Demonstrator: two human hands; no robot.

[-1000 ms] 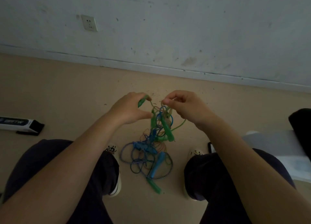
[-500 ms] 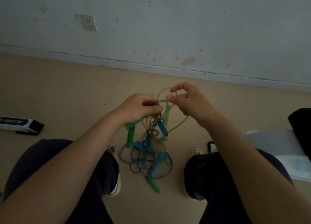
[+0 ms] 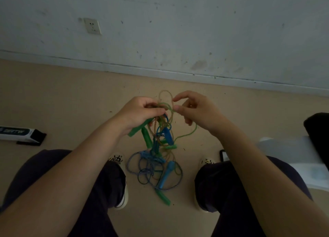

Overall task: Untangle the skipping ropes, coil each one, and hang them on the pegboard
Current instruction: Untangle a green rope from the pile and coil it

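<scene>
Left hand point(image 3: 140, 113): fingers curled over a bunch of cords at the top of the tangle of skipping ropes point(image 3: 156, 147); a green handle point(image 3: 138, 130) juts out below the palm toward the wrist. Which cords lie inside the fist is hidden by the fingers.

Right hand point(image 3: 195, 110): just beside the left, thumb and forefinger bent toward each other with a small gap, close to a tan cord loop point(image 3: 166, 98) that rises above both hands. Whether the fingertips actually pinch a cord cannot be told; the other fingers are loosely curled. A green cord point(image 3: 188, 133) trails down below this hand.

Tangle: hangs from the left hand and pools on the floor between the knees, below both hands. Contents legible: a second green handle point(image 3: 146, 138), a blue handle point(image 3: 168, 135) in the hanging part, a blue handle point(image 3: 165, 175) and a green handle point(image 3: 162, 197) on the floor, and a blue-and-white braided rope point(image 3: 132, 165). How many ropes there are is not countable; the crossings blur in the dim light.

Beyond the left forearm: a white-and-black box point(image 3: 19, 134), cut off by the frame edge. Beside the right forearm: a pale sheet point(image 3: 288, 153), partly covered by a dark object point(image 3: 318, 128) that is cut off.

Above the hands: wall socket point(image 3: 92, 26).
</scene>
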